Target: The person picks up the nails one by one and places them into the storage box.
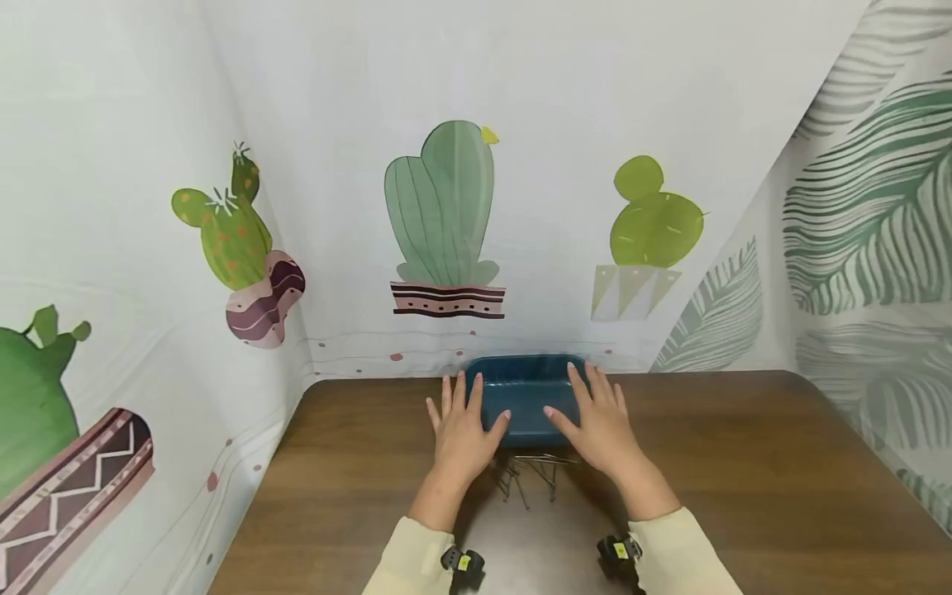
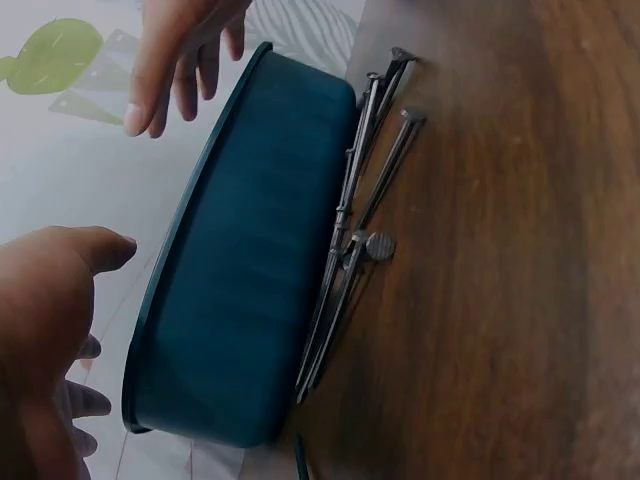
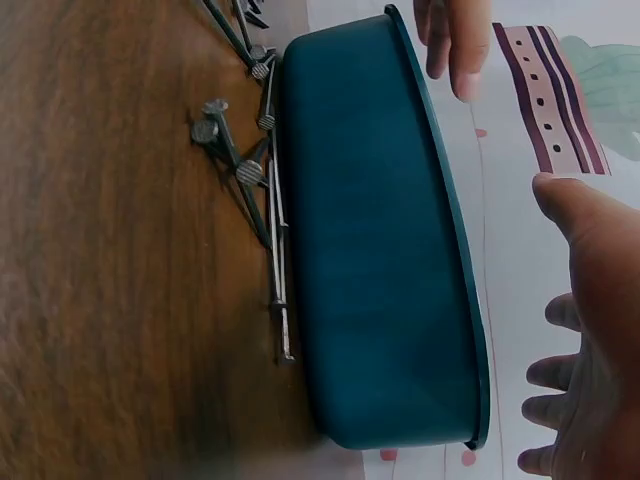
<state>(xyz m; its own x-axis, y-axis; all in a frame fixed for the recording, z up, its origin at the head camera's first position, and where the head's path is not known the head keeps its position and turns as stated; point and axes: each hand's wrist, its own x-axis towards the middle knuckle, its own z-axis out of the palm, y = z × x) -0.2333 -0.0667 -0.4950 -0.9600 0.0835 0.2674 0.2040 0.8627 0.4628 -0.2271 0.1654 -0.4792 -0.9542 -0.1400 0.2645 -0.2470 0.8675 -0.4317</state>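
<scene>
A dark teal plastic basin (image 1: 526, 406) stands at the back of the table. My left hand (image 1: 463, 438) is over its left end, fingers spread and straight, thumb pointing inward. Mirroring it, my right hand (image 1: 606, 431) hovers over the right end with its fingers extended. Nothing is held in either. Both wrist views show the hands above the basin's rim. Along the near side of the basin lie several long metal nails (image 2: 389, 166) with flat textured heads, loosely crossed over one another; in the right wrist view the nails (image 3: 279, 205) lie close against the basin's wall.
The brown wooden table (image 1: 357, 496) ends at the back against a white cloth (image 1: 550, 248) printed with cacti and leaves. Black wrist cameras (image 1: 464, 566) are strapped over the pale sleeves (image 1: 416, 558). A bright glare lies on the tabletop between the forearms.
</scene>
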